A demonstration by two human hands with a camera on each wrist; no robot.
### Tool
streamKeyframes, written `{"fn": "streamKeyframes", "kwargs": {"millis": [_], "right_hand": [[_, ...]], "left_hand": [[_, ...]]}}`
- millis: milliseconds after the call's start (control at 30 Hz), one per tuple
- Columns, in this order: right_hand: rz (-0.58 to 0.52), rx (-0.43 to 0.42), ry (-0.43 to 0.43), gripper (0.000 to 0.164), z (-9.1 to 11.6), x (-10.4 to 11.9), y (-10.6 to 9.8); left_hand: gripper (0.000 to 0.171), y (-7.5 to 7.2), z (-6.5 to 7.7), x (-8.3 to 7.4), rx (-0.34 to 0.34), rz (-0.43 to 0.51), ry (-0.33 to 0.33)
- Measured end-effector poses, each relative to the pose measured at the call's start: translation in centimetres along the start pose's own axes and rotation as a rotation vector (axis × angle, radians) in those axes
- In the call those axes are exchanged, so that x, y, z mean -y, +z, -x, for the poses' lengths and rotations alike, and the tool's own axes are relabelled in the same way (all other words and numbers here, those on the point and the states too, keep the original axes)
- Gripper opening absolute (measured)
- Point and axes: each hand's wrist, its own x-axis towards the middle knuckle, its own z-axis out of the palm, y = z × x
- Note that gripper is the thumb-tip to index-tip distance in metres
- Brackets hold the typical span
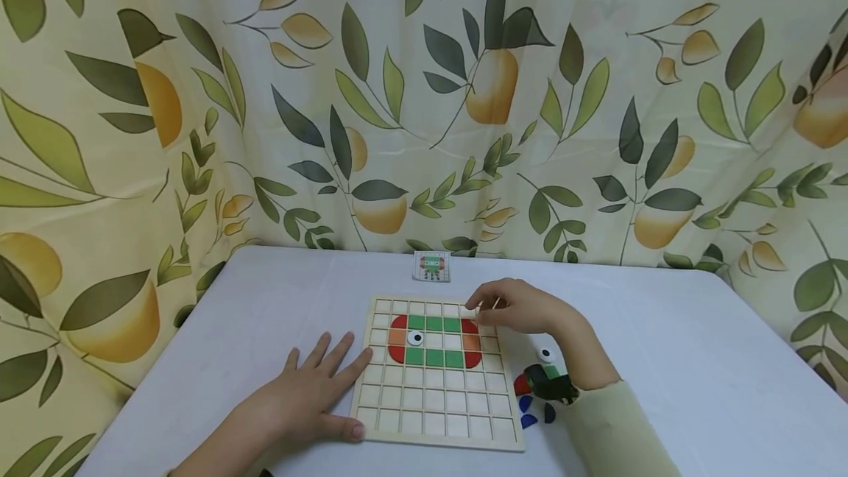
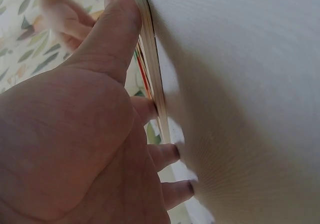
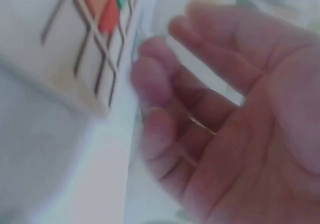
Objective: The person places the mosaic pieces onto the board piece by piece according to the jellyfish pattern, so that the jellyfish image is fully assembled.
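Note:
A wooden grid board (image 1: 437, 424) lies on the table, holding red corner pieces (image 1: 473, 360), orange pieces (image 1: 471, 342), green squares (image 1: 433, 324) and one eye tile (image 1: 415, 338). Along its left edge my left hand (image 1: 298, 400) rests with fingers spread; thumb and fingertips touch the board's side (image 2: 152, 69). Over the board's far right corner hovers my right hand (image 1: 520, 308). Its fingers (image 3: 152, 82) are loosely curled, and nothing shows between them and the thumb in the right wrist view. That view catches the board's corner (image 3: 75, 92) beside the fingertips.
Right of the board, partly behind the black wrist device (image 1: 553, 383), lie a loose eye tile (image 1: 545, 354), a red piece (image 1: 522, 385), a green piece (image 1: 552, 371) and several dark blue pieces (image 1: 528, 421). A small picture card (image 1: 432, 266) stands beyond the board, before a patterned curtain (image 1: 424, 168).

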Motion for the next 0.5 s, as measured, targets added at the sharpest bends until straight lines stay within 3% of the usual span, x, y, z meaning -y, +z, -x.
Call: {"fn": "streamKeyframes", "kwargs": {"millis": [200, 333, 400, 500], "right_hand": [[0.075, 0.013, 0.241, 0.018, 2.0, -2.1, -1.1], [0.062, 0.036, 0.451, 0.030, 3.3, -3.1, -1.6], [0.038, 0.059, 0.516, 0.035, 3.6, -3.4, -1.7], [0.015, 0.078, 0.546, 0.038, 3.6, -3.6, -1.6]], "left_hand": [[0.106, 0.1, 0.0, 0.0, 0.005, -0.001, -0.012], [0.107, 0.1, -0.1, 0.0, 0.009, -0.004, -0.011], [0.107, 0.1, -0.1, 0.0, 0.003, -0.004, -0.006], [0.107, 0.2, -0.1, 0.0, -0.008, -0.003, 0.002]]}}
